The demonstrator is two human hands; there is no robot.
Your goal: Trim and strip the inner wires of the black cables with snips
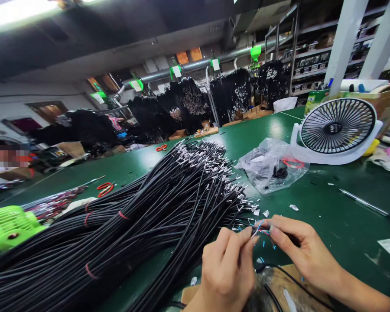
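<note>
On the left, the heap of black cables [149, 203] could slip and jog the fingers. Near right, the left hand [227, 262] and right hand [303, 247], almost together, pinch thin coloured wires [264, 231]; too hard a pull could snap a strand.

"What's the left hand [228, 265] doing?"

"It's pinching with its fingertips, its fingers bending and its knuckles showing."

"And the right hand [297, 245]?"

"Pinching too: its forefinger is stretching out above the thumb, and its bare forearm [357, 286] is slanting in from the lower right."

"Are they working apart?"

"No, both sets of fingertips are sitting close together."
</note>
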